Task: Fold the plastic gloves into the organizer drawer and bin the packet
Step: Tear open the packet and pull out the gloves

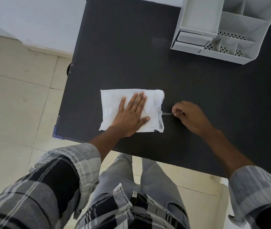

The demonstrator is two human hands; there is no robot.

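A white packet of plastic gloves [111, 103] lies flat on the black table [131, 47], near its front edge. My left hand [134, 113] presses down on the packet with fingers spread. Just right of the packet, my right hand [189, 116] pinches a thin clear strip of plastic [167, 113] that sticks out of the packet's open right end. The white organizer [222, 30] stands at the table's far right corner, with its small drawer [191, 39] at the lower left, slightly pulled out.
The organizer has several open compartments, some with perforated bottoms [224, 49]. A tiled floor [15, 96] runs along the table's left and front sides. A white wall [32, 14] is at the far left. No bin is in view.
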